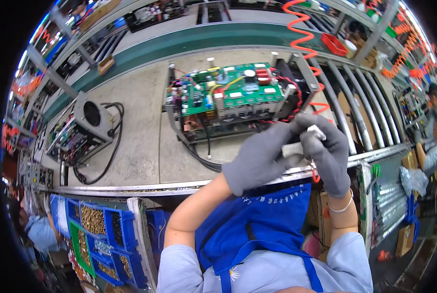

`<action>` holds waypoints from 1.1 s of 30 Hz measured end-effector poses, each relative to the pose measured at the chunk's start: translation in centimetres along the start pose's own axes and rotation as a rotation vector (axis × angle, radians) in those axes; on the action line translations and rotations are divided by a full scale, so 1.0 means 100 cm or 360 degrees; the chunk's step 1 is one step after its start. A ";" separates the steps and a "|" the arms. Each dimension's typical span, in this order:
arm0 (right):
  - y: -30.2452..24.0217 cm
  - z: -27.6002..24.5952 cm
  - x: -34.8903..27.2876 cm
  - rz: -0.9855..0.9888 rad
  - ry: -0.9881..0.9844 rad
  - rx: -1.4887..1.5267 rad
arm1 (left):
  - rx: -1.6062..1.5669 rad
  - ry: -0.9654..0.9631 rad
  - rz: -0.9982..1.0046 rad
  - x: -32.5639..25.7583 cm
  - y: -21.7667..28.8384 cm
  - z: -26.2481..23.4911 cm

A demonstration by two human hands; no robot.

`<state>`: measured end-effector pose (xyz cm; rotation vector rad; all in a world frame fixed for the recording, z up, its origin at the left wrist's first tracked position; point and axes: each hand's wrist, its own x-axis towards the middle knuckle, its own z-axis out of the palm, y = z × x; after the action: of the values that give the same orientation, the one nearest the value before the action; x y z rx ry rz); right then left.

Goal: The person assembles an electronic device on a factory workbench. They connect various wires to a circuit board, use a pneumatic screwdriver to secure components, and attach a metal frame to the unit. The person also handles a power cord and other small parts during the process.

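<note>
Both of my hands wear grey gloves and meet in front of the near right corner of an open electronic unit. My right hand is closed, with a small white piece showing between its fingers. My left hand reaches across to it, its fingers curled close to the right hand; a pale grey-white part shows between the two hands, and its kind is unclear. The unit's green circuit board carries coloured wires and red components above a metal frame. Black cables hang from its near side.
A red coiled hose hangs just behind my hands. To the left stands a smaller unit with a fan opening and black cable. Metal rollers lie right. Blue bins of screws sit lower left. Other people work at both sides.
</note>
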<state>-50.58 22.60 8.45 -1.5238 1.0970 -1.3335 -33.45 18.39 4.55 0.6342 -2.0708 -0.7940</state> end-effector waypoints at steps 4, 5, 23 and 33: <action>-0.003 0.011 0.012 -0.0518 -0.0169 -0.0594 | 0.0289 0.0203 0.0011 -0.014 -0.007 0.004; -0.001 0.014 0.015 -0.0564 -0.0181 -0.0680 | 0.0398 0.0226 0.0012 -0.018 -0.019 0.008; -0.008 0.021 0.057 -0.0414 -0.1248 -0.0269 | 0.0404 0.0031 -0.0434 0.004 -0.014 -0.109; -0.013 0.033 0.047 0.0282 -0.1102 -0.0037 | 0.1518 -0.0268 -0.0892 0.063 -0.049 -0.128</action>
<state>-46.85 18.56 10.64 -1.6733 0.7704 -0.5885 -25.56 6.88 10.28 1.7622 -2.4023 -0.0699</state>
